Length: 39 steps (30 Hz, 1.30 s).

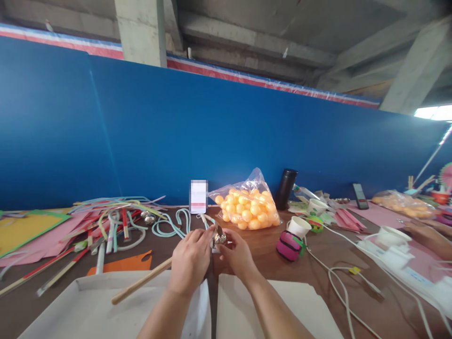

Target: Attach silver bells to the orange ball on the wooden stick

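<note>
While the brown table (263, 254) was used as the work surface, a clear bag (257, 178) filled with orange balls (246, 215) was set toward its back, presumably out of the way. A wooden stick (141, 281) was gripped in the left hand (190, 259); by the right hand (237, 253), a shiny metal ball (221, 238) was pinched beside the left fingers, perhaps for steadiness.

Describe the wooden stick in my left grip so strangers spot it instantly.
Find the pale tray at the picture's lower left. The wooden stick slants over it from the left grip. Its plain, bare wood sets it apart from the partly red sticks piled beyond.
</note>
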Each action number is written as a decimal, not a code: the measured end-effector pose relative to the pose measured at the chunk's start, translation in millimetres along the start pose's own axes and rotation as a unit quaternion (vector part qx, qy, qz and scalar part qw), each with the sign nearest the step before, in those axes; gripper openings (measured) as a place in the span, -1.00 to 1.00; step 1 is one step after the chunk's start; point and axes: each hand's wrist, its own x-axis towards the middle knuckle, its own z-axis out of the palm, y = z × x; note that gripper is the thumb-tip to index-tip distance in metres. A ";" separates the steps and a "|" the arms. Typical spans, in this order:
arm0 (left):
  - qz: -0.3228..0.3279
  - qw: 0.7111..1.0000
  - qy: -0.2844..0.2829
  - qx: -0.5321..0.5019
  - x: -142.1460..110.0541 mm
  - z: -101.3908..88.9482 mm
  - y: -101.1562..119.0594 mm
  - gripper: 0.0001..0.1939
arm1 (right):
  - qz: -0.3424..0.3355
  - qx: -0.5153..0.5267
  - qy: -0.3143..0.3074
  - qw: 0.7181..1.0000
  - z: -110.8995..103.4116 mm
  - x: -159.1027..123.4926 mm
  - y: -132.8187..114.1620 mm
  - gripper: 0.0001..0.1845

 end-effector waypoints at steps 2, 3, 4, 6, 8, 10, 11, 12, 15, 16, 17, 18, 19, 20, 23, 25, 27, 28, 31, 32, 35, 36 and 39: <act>-0.001 1.000 -0.003 -0.002 -0.2 0.5 -0.2 -0.66 | -0.001 -0.001 0.001 1.000 0.4 -0.5 -0.4 -0.57; -0.006 1.000 0.007 -0.004 -0.2 0.6 -0.2 -0.66 | -0.001 -0.001 0.002 1.000 0.5 -0.6 -0.8 -0.56; -0.011 1.000 0.020 -0.006 0.0 0.5 0.0 -0.66 | -0.002 -0.001 0.001 1.000 0.4 -0.7 -1.2 -0.54; -0.012 1.000 0.025 -0.006 0.5 0.1 0.6 -0.67 | -0.002 -0.007 0.001 1.000 0.2 -0.7 -1.9 -0.54; 0.001 1.000 0.001 -0.002 0.8 -0.2 1.2 -0.68 | -0.004 -0.023 0.003 1.000 -0.2 -0.7 -1.9 -0.57; 0.005 1.000 -0.010 0.002 0.9 -0.2 1.4 -0.68 | -0.012 -0.034 0.001 0.999 -0.5 -0.9 -1.5 -0.60; 0.003 1.000 0.000 0.002 0.8 -0.1 1.3 -0.68 | -0.016 -0.036 -0.001 0.999 -0.5 -1.1 -1.3 -0.59; -0.003 1.000 0.014 0.002 0.7 0.1 1.2 -0.68 | -0.020 -0.035 -0.003 0.999 -0.5 -1.4 -1.2 -0.58; -0.009 1.000 0.020 0.003 0.3 0.5 1.0 -0.69 | -0.018 -0.034 0.000 0.999 -0.1 -1.9 -1.3 -0.56; -0.007 1.000 0.007 0.006 0.2 0.6 1.3 -0.69 | -0.015 -0.036 0.004 0.999 0.0 -1.8 -1.4 -0.58; -0.005 1.000 -0.004 0.008 0.2 0.6 1.6 -0.69 | -0.011 -0.037 0.006 0.999 0.0 -1.6 -1.6 -0.59; -0.006 1.000 -0.009 0.010 0.2 0.6 2.0 -0.69 | -0.008 -0.037 0.008 0.999 0.0 -1.4 -1.7 -0.60; -0.010 1.000 -0.004 0.010 0.2 0.6 2.3 -0.69 | -0.006 -0.036 0.012 0.999 -0.1 -1.1 -1.7 -0.60; -0.016 1.000 0.008 0.010 0.3 0.5 2.6 -0.69 | -0.006 -0.034 0.016 0.999 -0.3 -0.7 -1.8 -0.59; -0.023 0.999 0.021 0.007 0.5 0.6 2.7 -0.68 | -0.010 -0.036 0.027 0.999 -0.7 0.0 -1.6 -0.57; -0.016 1.000 -0.007 0.007 0.4 0.8 2.4 -0.70 | -0.013 -0.046 0.022 0.999 -0.8 0.2 -1.7 -0.59; -0.015 1.000 -0.021 0.007 0.3 0.8 2.1 -0.70 | -0.010 -0.048 0.019 0.999 -0.8 0.0 -2.4 -0.60; -0.020 1.000 -0.011 0.006 0.2 0.8 1.9 -0.70 | -0.007 -0.045 0.020 0.999 -0.7 -0.2 -2.9 -0.60; -0.029 0.999 0.017 0.005 -0.1 0.8 1.4 -0.68 | -0.015 -0.039 0.022 0.999 0.1 -0.7 -4.7 -0.59; -0.025 1.000 0.009 0.006 -0.2 0.9 1.4 -0.69 | -0.020 -0.042 0.019 0.999 0.5 -0.7 -5.0 -0.60; -0.011 1.000 -0.022 0.012 -0.7 1.1 1.5 -0.70 | -0.023 -0.049 0.020 0.998 1.1 -0.4 -5.1 -0.62; -0.014 1.000 -0.019 0.013 -0.8 1.1 1.5 -0.69 | -0.021 -0.047 0.021 0.998 1.1 -0.3 -4.8 -0.61; -0.028 1.000 -0.002 0.013 -1.0 1.0 1.7 -0.68 | -0.026 -0.038 0.018 0.999 1.1 -0.2 -2.9 -0.60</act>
